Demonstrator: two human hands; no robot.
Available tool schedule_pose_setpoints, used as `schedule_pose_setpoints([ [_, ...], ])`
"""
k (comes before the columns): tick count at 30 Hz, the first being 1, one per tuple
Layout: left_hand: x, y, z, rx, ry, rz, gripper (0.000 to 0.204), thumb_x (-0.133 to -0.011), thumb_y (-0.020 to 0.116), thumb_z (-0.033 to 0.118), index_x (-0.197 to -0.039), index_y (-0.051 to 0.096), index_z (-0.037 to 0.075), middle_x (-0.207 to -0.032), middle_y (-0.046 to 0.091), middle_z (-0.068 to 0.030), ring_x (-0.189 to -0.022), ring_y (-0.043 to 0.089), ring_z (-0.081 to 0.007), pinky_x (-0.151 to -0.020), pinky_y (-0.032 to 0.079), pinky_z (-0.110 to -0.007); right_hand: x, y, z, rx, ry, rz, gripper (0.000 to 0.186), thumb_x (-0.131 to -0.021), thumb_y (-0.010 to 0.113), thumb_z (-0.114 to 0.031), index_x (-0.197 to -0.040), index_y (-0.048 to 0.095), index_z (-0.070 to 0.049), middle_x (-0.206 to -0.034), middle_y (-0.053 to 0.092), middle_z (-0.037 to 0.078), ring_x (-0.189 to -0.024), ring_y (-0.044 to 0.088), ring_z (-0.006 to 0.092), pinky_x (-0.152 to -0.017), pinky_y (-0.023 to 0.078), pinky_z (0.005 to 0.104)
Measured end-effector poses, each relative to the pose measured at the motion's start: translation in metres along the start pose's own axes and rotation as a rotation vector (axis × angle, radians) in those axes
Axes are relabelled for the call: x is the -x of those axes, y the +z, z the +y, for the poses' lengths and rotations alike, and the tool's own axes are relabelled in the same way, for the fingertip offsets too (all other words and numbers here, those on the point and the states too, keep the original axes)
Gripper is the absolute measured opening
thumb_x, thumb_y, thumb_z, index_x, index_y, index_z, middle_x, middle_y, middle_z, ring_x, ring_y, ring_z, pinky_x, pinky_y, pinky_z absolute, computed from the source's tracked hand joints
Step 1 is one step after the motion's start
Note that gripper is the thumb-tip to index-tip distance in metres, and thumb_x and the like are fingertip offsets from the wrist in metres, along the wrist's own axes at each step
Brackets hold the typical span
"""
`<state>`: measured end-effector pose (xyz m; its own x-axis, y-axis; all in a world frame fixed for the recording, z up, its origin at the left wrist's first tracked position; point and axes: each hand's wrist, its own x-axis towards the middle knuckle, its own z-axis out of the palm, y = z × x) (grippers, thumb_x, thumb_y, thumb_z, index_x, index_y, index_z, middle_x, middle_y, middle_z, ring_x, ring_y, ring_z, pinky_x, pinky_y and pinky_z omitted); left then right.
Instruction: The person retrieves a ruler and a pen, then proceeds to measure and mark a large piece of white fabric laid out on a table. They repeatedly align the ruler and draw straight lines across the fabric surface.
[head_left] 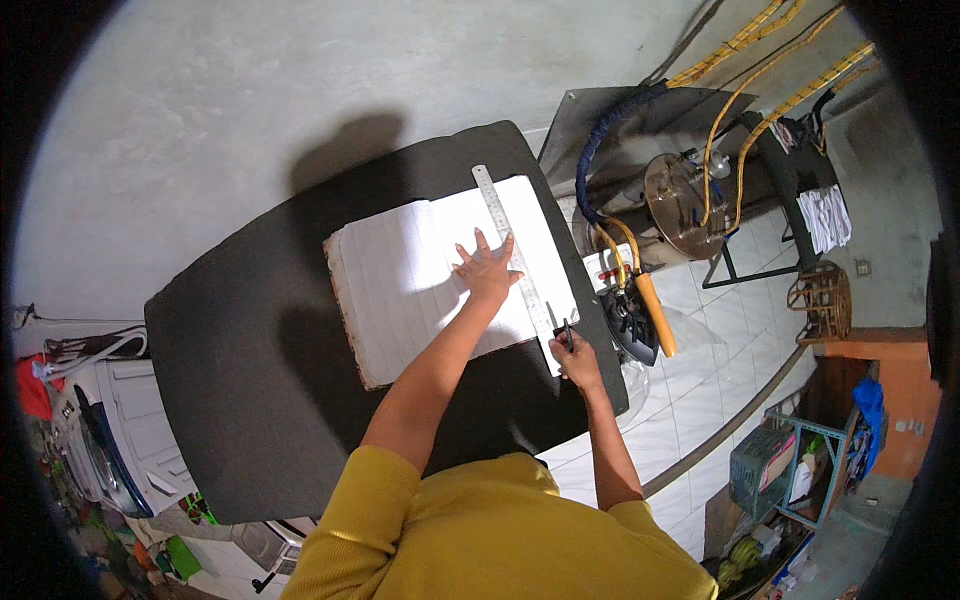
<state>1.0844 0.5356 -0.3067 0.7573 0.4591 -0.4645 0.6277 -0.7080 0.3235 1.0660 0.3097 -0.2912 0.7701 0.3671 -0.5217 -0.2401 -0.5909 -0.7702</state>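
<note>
1. While a black pen [569,339] is pinched by the right hand [578,363], at 4 o'clock from the middle of an open notebook [385,290], the near end of a metal ruler [496,214] is left just beside it.
2. The left hand [487,276] is spread wide on the notebook, its thumb and forefinger rested against the ruler.
3. The ruler is laid over the right page, slanted from 11 to 5 o'clock.
4. The notebook is supported by a dark table [220,400].
5. Beyond, an orange-handled iron [656,318] is seen near 3 o'clock, a grey wall [250,90] toward 12.
</note>
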Motion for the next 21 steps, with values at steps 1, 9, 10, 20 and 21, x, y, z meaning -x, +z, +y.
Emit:
schedule_pose_setpoints([
  [1,0.001,-0.002,0.004,-0.012,-0.009,-0.012,0.074,-0.077,0.058,0.052,-0.137,0.017,0.044,-0.148,-0.004,-0.0151,-0.129,-0.001,-0.0541,-0.096,0.021,-0.068,-0.001,-0.001,0.002,-0.012,0.016,-0.013,0.018,-0.082,0.061,-0.021,-0.079,0.051,-0.006,-0.058,0.045,-0.003,-0.047,0.041,0.0053,-0.037,0.037,0.0216],
  [9,0.003,-0.010,0.010,-0.008,-0.034,-0.072,0.074,-0.078,0.057,0.054,-0.136,0.012,0.049,-0.147,-0.012,-0.0164,-0.128,-0.007,-0.0545,-0.097,0.016,-0.069,-0.007,0.004,0.024,-0.177,0.082,-0.042,0.018,-0.080,0.064,-0.021,-0.081,0.053,-0.008,-0.061,0.044,-0.003,-0.047,0.044,0.0063,-0.037,0.040,0.0215],
  [10,0.003,-0.011,0.011,-0.006,-0.033,-0.086,0.074,-0.078,0.057,0.054,-0.137,0.011,0.049,-0.147,-0.013,-0.0168,-0.128,-0.008,-0.0548,-0.097,0.016,-0.069,-0.007,0.004,0.024,-0.178,0.083,-0.041,0.018,-0.080,0.065,-0.022,-0.082,0.053,-0.008,-0.061,0.044,-0.003,-0.047,0.044,0.0062,-0.037,0.039,0.0214],
  [20,0.000,-0.005,0.004,0.000,0.012,-0.081,0.075,-0.079,0.056,0.053,-0.138,0.010,0.046,-0.146,-0.014,-0.0199,-0.126,-0.009,-0.0566,-0.096,0.015,-0.069,-0.004,0.002,0.018,-0.204,0.064,-0.052,0.016,-0.081,0.065,-0.017,-0.081,0.051,-0.008,-0.058,0.041,-0.006,-0.045,0.038,0.0038,-0.034,0.033,0.0188],
  [21,0.000,-0.005,0.005,-0.002,0.010,-0.084,0.075,-0.079,0.056,0.053,-0.138,0.010,0.046,-0.146,-0.014,-0.0199,-0.126,-0.009,-0.0567,-0.096,0.015,-0.070,-0.004,0.002,0.017,-0.203,0.056,-0.050,0.016,-0.082,0.065,-0.016,-0.081,0.051,-0.008,-0.058,0.041,-0.006,-0.045,0.038,0.0038,-0.034,0.034,0.0188],
])
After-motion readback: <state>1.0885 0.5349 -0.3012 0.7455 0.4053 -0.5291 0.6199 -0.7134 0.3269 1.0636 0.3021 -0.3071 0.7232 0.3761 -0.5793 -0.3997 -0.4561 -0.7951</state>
